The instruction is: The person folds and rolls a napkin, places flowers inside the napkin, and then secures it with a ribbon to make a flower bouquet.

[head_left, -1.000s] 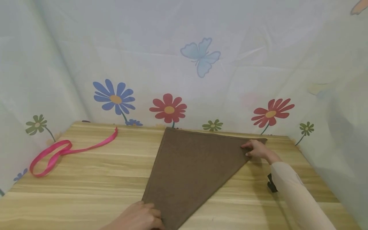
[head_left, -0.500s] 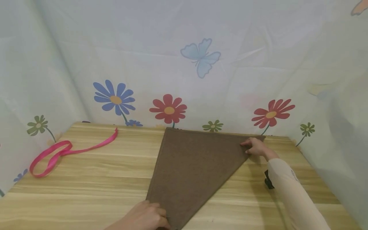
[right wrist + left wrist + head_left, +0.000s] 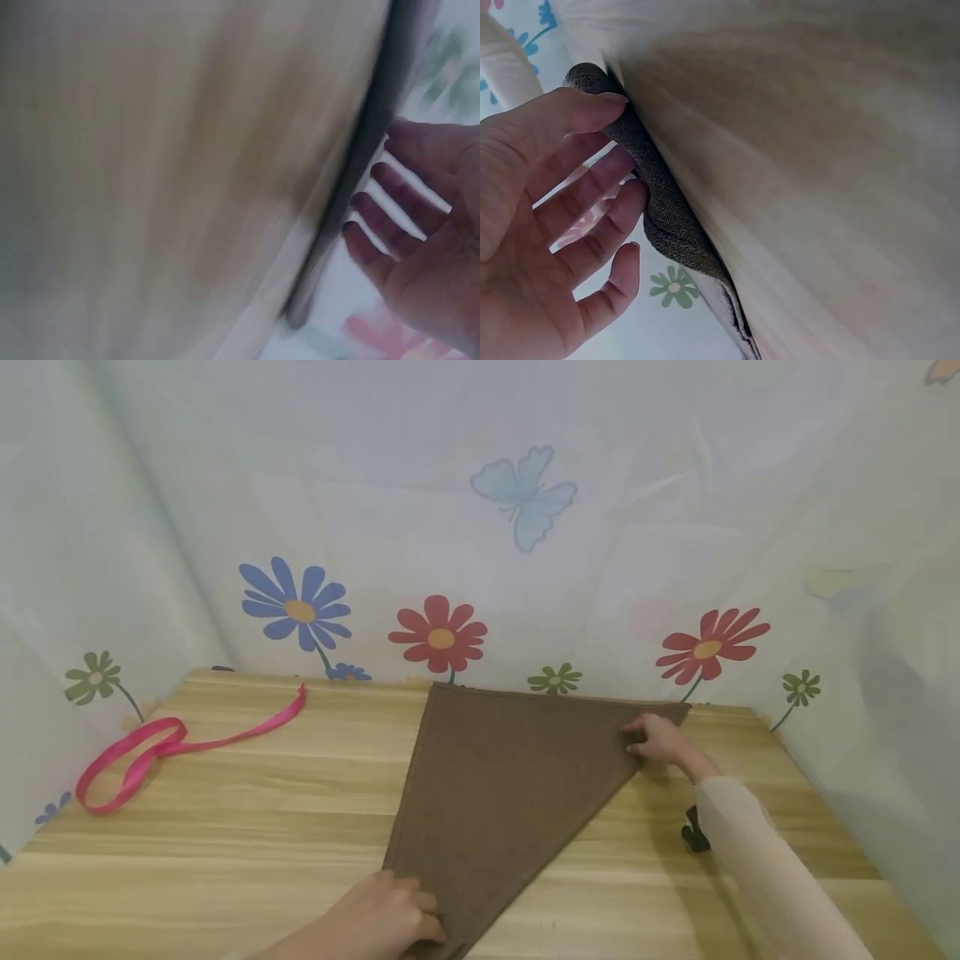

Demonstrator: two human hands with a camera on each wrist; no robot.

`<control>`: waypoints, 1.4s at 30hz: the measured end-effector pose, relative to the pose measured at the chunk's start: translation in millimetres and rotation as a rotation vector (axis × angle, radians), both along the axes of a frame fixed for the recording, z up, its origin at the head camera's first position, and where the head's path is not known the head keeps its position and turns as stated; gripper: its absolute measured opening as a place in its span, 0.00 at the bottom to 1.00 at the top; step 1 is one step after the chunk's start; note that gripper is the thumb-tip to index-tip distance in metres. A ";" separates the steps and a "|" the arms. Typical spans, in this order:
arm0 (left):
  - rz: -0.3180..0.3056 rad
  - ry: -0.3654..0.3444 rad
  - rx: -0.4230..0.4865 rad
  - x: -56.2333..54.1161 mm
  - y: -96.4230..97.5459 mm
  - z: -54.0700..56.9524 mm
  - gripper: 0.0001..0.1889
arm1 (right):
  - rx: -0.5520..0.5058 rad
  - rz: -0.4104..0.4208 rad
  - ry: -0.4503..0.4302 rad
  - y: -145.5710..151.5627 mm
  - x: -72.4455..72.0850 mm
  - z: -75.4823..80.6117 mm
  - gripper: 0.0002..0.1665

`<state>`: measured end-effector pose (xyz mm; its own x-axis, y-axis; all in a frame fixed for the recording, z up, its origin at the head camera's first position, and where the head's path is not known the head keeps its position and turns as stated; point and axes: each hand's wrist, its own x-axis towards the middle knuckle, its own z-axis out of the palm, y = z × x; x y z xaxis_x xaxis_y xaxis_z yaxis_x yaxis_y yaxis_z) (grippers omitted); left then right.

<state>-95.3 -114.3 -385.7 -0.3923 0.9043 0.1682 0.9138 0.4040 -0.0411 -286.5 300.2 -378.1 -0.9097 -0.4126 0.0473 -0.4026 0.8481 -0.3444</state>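
– Head view?
– Brown, roughly triangular fabric cloth on the pale wood-grain desk; left grip at its near end, right grip near its far right corner
– Left wrist?
– Left grip pinching the cloth's thick edge
– Right wrist?
– Blurred; right grip at the edge, whether pinching I cannot tell

Head view: from above, set back, facing forward and down over the pale wood-grain table to the white flower-printed fabric backdrop. Left and right wrist views: close in, rolled sideways. Common to all: table, backdrop, brown triangular cloth.
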 end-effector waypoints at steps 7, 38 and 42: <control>-0.012 0.000 -0.029 -2.6 -0.1 4.8 0.15 | -0.310 0.185 -0.111 -82.8 72.0 11.9 0.16; 0.088 -0.347 -0.058 -36.3 30.9 23.8 0.05 | -0.782 0.105 -0.761 -183.9 201.6 -7.7 0.12; 0.118 -0.416 -0.037 -42.3 36.7 20.4 0.07 | -0.771 0.042 -0.755 -183.1 198.2 -8.3 0.12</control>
<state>-137.7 -77.7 -365.3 -0.5209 0.8517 -0.0578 0.8032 0.5120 0.3045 -88.2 117.1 -386.4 -0.7986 -0.5431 -0.2593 0.1137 0.2869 -0.9512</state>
